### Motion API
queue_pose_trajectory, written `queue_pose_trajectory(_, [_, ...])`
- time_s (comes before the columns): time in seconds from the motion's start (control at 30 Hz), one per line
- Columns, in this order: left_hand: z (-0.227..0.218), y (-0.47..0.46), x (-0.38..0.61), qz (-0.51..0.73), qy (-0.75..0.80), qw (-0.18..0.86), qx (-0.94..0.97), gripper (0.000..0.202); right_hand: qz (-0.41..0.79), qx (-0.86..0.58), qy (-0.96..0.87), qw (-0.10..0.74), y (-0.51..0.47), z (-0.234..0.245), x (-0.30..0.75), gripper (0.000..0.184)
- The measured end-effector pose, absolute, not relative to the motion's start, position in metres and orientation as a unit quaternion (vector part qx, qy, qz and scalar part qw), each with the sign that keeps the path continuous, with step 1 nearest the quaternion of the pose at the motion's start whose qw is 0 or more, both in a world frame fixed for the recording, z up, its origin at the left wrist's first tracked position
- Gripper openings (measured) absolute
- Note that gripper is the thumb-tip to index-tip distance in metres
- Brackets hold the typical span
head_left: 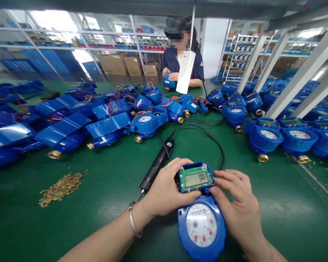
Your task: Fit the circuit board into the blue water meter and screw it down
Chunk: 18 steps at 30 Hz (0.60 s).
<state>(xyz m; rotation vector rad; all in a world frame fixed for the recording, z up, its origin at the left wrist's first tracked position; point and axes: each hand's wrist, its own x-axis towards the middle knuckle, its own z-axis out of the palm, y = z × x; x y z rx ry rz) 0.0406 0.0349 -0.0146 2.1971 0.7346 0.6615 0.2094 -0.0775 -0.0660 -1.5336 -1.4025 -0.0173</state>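
A blue water meter (201,228) with a white round dial lies on the green table right in front of me. At its far end sits a green circuit board with an LCD display (196,178) in a blue housing. My left hand (166,189) curls around the left side of that housing, thumb along its near edge. My right hand (239,203) grips the right side, fingertips on the board's corner. A black electric screwdriver (157,164) lies just beyond my left hand, its cable looping behind the meter.
A pile of small brass screws (60,187) lies at the left. Several blue water meters (146,123) with open lids and red wires fill the far table; more meters (264,140) line the right. Another person (180,60) handles a meter opposite. Grey frame bars (295,82) rise at right.
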Motion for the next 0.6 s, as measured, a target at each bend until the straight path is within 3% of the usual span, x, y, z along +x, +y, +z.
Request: queue_pose_trajectory(0.6, [-0.015,0.034,0.042,0.243,0.286,0.372,0.849,0.054,0.185,-0.627,-0.569,0.499,-0.082,-0.058,0.221,0.005])
